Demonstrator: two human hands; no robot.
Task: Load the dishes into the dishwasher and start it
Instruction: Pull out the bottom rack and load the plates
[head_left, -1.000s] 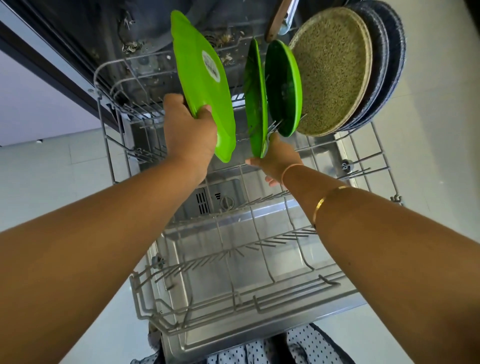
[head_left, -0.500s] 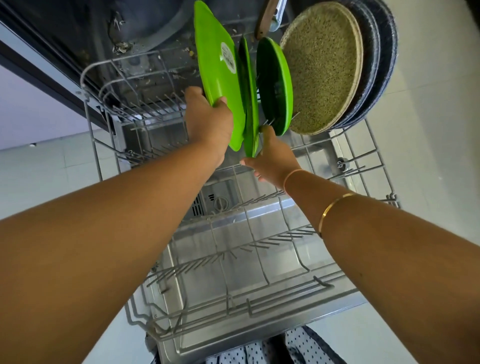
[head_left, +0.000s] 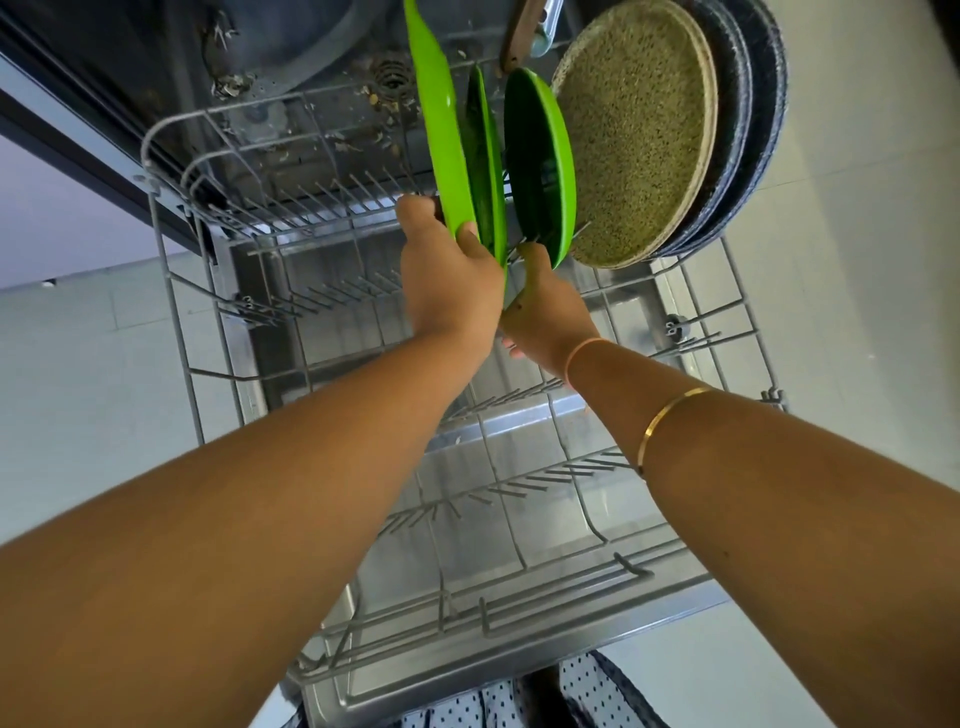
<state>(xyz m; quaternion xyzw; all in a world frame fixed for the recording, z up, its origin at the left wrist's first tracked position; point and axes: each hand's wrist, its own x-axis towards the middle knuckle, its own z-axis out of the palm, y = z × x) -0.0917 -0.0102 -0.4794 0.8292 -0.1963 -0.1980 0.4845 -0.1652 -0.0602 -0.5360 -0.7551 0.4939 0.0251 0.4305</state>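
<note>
Left hand pinches the lower rim of the large bright-green plastic plate, upright near the grey wire rack's far right corner. Right hand touches the adjacent green plate; its grip cannot be determined.

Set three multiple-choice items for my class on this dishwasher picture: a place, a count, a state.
1. Where does the speckled beige round plate stand in the grey wire rack?
A. Between the green plates and the dark blue plates
B. Alone at the rack's left end
C. Flat on the floor

2. How many green plates show?
A. Two
B. Three
C. Five

3. What holds the large bright green plate?
A. The left hand
B. Nothing; it lies flat
C. A hook above

Key: 1 A, green plates stand left of it, blue ones right. 2 B, one held, two standing in the rack. 3 A, the left hand's fingers grip its lower edge.
</note>
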